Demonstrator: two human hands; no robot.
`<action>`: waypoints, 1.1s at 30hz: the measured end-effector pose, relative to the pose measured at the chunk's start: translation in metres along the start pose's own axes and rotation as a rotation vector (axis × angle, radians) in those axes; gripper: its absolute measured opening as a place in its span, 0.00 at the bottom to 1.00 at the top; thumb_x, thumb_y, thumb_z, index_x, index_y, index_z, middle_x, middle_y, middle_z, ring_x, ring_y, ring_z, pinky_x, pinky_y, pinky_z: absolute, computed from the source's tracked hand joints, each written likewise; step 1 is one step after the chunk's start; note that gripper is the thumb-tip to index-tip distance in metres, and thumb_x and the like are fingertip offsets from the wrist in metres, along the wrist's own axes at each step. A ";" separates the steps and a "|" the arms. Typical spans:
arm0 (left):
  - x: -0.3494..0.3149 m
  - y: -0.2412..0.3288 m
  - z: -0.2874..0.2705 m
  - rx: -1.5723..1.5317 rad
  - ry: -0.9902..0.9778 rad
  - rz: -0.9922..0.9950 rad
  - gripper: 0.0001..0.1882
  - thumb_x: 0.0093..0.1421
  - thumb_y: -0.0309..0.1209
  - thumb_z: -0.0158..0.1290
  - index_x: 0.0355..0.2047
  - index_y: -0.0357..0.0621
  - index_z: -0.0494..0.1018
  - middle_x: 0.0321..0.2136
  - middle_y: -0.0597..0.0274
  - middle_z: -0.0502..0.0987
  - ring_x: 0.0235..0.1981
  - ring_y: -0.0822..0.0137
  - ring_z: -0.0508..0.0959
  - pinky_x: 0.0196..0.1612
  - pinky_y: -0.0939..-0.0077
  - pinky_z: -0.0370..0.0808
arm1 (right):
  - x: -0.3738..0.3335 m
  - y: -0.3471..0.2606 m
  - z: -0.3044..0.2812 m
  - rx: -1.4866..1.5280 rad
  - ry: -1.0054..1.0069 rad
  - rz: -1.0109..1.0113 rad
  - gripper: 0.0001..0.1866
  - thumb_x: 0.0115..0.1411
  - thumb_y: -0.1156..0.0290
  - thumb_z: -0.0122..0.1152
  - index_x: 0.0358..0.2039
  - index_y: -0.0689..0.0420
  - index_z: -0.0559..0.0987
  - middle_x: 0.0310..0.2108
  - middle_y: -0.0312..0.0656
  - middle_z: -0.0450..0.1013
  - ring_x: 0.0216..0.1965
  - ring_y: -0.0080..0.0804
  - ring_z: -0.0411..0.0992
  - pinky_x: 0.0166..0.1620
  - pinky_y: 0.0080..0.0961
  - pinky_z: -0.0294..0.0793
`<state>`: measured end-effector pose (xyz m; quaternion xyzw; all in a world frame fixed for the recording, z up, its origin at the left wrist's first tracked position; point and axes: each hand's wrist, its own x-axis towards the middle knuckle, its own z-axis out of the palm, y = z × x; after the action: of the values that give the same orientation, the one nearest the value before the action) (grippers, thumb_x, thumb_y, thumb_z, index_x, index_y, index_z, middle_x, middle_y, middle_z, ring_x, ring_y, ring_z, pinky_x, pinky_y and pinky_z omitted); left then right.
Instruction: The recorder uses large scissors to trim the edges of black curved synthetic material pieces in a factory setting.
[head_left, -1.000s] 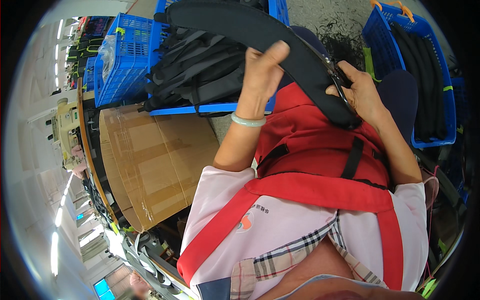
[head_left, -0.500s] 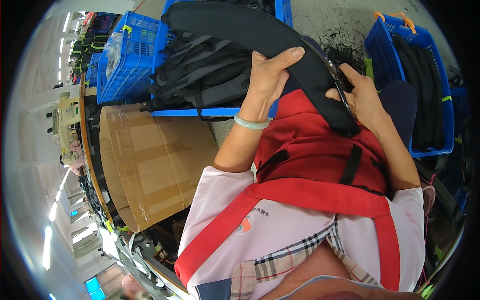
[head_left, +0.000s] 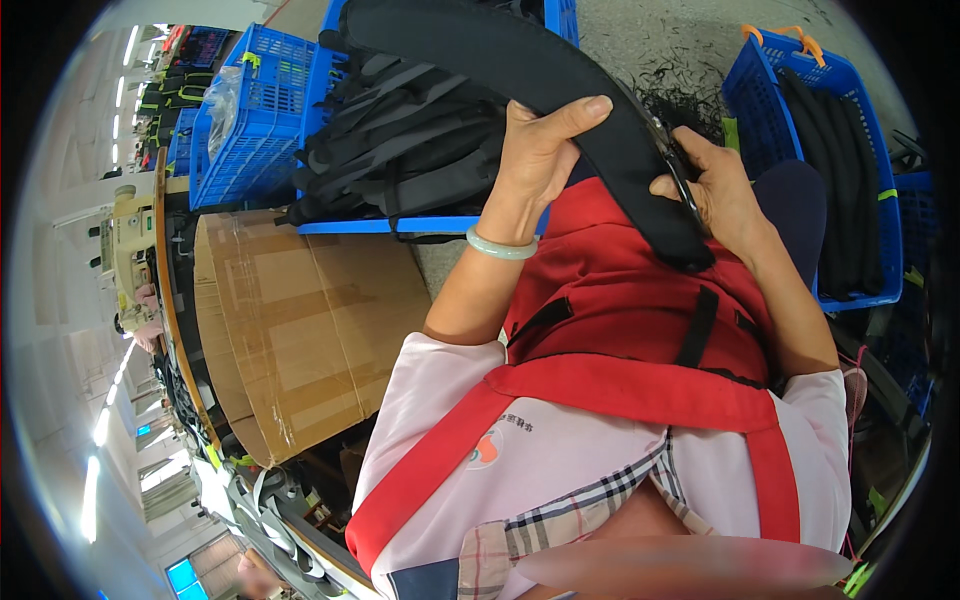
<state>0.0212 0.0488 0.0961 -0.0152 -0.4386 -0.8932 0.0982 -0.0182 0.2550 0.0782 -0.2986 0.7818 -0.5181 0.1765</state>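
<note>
Curved black fabric strap [head_left: 545,72] spanned twelve o'clock.
Left hand [head_left: 542,150], half closed, gripped its edge; right hand [head_left: 715,188], at two o'clock, curled around dark metal scissors [head_left: 681,172].

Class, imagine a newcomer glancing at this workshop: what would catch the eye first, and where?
Probably the bright red apron, just right of centre. Above it, the left hand holds a long, curved black padded strap, while the right hand grips scissors along its edge. Blue plastic crates stand at upper left and upper right.
</note>
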 end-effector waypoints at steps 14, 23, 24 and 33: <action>0.007 0.005 0.007 -0.091 -0.016 0.020 0.08 0.56 0.20 0.59 0.37 0.40 0.76 0.33 0.63 0.79 0.35 0.70 0.79 0.42 0.74 0.77 | 0.005 -0.011 -0.011 0.019 0.033 0.007 0.26 0.50 0.54 0.71 0.36 0.63 0.72 0.22 0.38 0.64 0.27 0.23 0.58 0.33 0.23 0.66; 0.043 0.053 0.032 0.261 -0.196 0.060 0.11 0.53 0.22 0.62 0.37 0.39 0.76 0.31 0.67 0.79 0.31 0.73 0.78 0.37 0.77 0.76 | 0.023 -0.024 -0.035 0.228 0.142 0.087 0.18 0.55 0.60 0.68 0.34 0.59 0.72 0.23 0.33 0.66 0.26 0.18 0.63 0.31 0.17 0.64; 0.042 0.073 0.042 0.402 -0.225 0.015 0.11 0.52 0.24 0.63 0.36 0.38 0.77 0.30 0.66 0.79 0.30 0.74 0.77 0.36 0.78 0.75 | 0.023 -0.023 -0.040 0.327 0.195 0.009 0.16 0.56 0.61 0.68 0.34 0.58 0.72 0.23 0.32 0.67 0.26 0.17 0.65 0.32 0.15 0.65; -0.020 0.006 -0.020 1.249 -0.677 -0.617 0.19 0.49 0.37 0.66 0.35 0.35 0.77 0.26 0.51 0.79 0.28 0.61 0.76 0.38 0.71 0.73 | 0.007 0.019 -0.030 0.430 0.396 0.070 0.15 0.53 0.64 0.71 0.33 0.58 0.74 0.24 0.30 0.68 0.24 0.15 0.66 0.29 0.13 0.65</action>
<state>0.0428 0.0328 0.0867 -0.1062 -0.8515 -0.4138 -0.3040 -0.0462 0.2771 0.0728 -0.1203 0.6832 -0.7136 0.0975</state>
